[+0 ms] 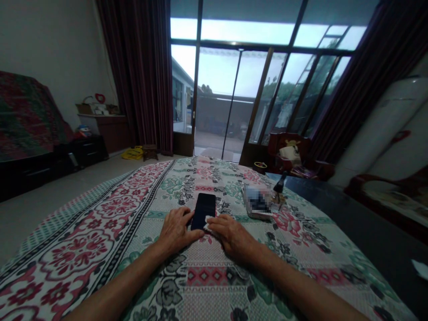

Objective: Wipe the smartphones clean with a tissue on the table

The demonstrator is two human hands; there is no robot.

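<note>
Black phone [203,209] — left hand [176,226] grip spread — right hand [230,232] pinching white tissue [207,222]

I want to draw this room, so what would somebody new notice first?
Probably the big bright window straight ahead, between dark curtains. Next, the flowery cloth spread over the table, with pink and green patterns. Then, in the middle, the black phone, with the left hand at its side and the right hand holding a white wipe on it.
</note>
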